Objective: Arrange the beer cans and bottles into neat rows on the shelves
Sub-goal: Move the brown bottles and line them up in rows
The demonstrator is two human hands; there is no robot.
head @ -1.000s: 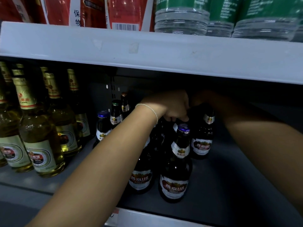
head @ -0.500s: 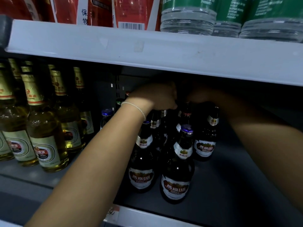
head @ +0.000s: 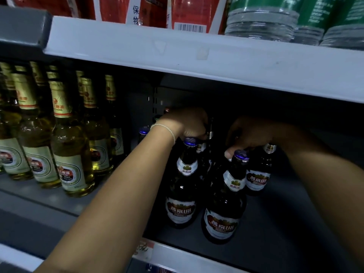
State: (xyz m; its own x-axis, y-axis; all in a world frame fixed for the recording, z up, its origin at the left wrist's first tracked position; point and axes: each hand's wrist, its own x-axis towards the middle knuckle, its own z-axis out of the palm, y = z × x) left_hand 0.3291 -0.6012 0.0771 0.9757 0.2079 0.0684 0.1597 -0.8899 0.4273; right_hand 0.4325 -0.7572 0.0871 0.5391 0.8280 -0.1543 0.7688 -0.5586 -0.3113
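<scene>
I see the left hand [head: 188, 123] gripping the top of one dark bottle [head: 182, 186]; the right hand [head: 249, 134] grips another dark bottle's cap [head: 240, 155] on the shelf [head: 279, 223].

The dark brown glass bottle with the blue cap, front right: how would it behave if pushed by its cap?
The dark brown glass bottle with the blue cap looks tall and narrow-necked, so a push at the cap would probably tip it rather than slide it. It seems full, likely heavy. Neighbouring dark bottles stand close, so it may knock them.
</scene>
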